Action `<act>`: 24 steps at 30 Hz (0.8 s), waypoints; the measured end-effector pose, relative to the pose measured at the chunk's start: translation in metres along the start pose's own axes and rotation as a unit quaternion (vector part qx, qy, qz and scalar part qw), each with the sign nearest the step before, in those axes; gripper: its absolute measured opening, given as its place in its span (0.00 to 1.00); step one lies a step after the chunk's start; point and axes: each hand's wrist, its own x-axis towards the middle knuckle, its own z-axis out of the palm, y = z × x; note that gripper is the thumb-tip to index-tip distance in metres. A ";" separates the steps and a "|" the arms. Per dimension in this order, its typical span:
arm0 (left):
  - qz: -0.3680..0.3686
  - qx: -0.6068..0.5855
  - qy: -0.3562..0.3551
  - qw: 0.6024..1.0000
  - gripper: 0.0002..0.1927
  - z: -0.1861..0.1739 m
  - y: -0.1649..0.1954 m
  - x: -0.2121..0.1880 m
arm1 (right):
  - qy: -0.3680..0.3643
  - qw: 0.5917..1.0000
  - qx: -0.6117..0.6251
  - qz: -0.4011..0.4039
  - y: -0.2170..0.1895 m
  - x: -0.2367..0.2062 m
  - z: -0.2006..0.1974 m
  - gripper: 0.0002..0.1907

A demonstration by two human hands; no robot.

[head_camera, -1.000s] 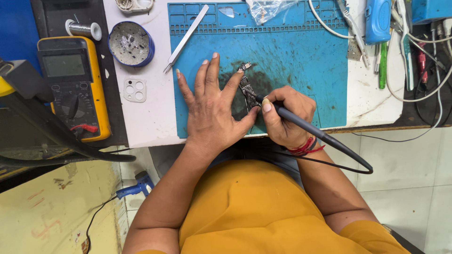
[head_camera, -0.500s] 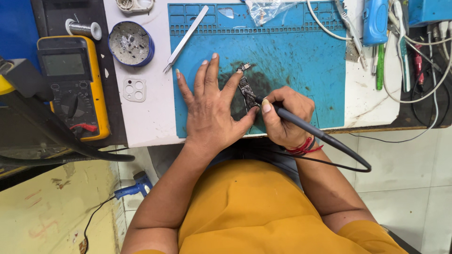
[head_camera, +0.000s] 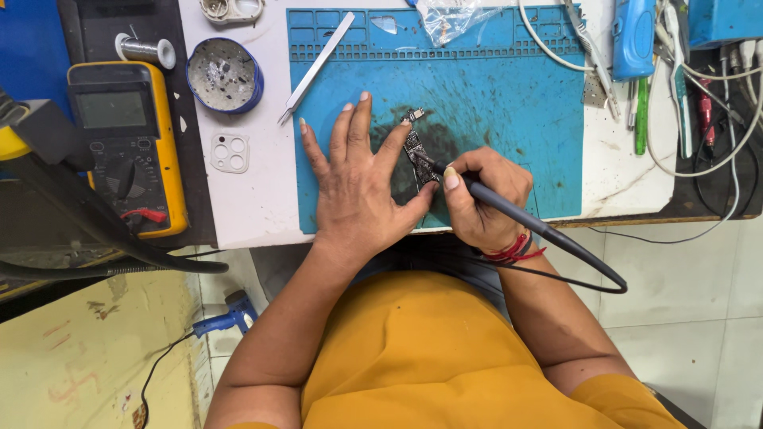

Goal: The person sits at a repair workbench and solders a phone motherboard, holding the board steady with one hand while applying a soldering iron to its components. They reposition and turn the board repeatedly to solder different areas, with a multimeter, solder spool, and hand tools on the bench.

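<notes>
Bench clutter around the blue work mat (head_camera: 493,103)

At nine o'clock sits a yellow multimeter (head_camera: 127,147), with a small spool of wire (head_camera: 145,50) just above it toward ten. Between them and the mat, a round blue tin (head_camera: 225,75) and a white camera-lens frame (head_camera: 230,152) lie on the white tabletop (head_camera: 254,199), and metal tweezers (head_camera: 316,67) slant across the mat's left edge at eleven. A clear plastic bag (head_camera: 453,16) rests at twelve. Toward one and two o'clock, a blue handheld device (head_camera: 634,36), a green-handled tool (head_camera: 641,115) and tangled white cables (head_camera: 699,103) crowd the corner.
</notes>
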 end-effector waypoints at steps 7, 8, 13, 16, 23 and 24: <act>0.004 -0.001 0.001 1.000 0.40 0.000 0.000 0.000 | 0.001 1.000 0.000 -0.001 0.001 -0.001 0.001 0.06; 0.001 -0.003 0.000 1.000 0.40 0.000 0.000 0.000 | -0.001 1.000 0.002 -0.002 0.001 -0.001 0.000 0.06; 0.000 -0.003 0.001 1.000 0.41 0.000 0.000 0.000 | 0.007 1.000 0.000 -0.011 0.002 0.000 0.001 0.06; -0.001 -0.007 0.001 1.000 0.40 0.000 0.000 0.000 | 0.003 1.000 -0.002 -0.009 0.001 -0.001 0.000 0.06; -0.002 -0.005 -0.002 1.000 0.40 0.000 0.000 0.000 | 0.003 1.000 -0.002 -0.003 0.000 -0.001 0.000 0.06; -0.001 -0.002 -0.001 1.000 0.41 0.000 0.000 0.000 | 0.006 1.000 -0.003 -0.004 0.000 0.000 0.000 0.06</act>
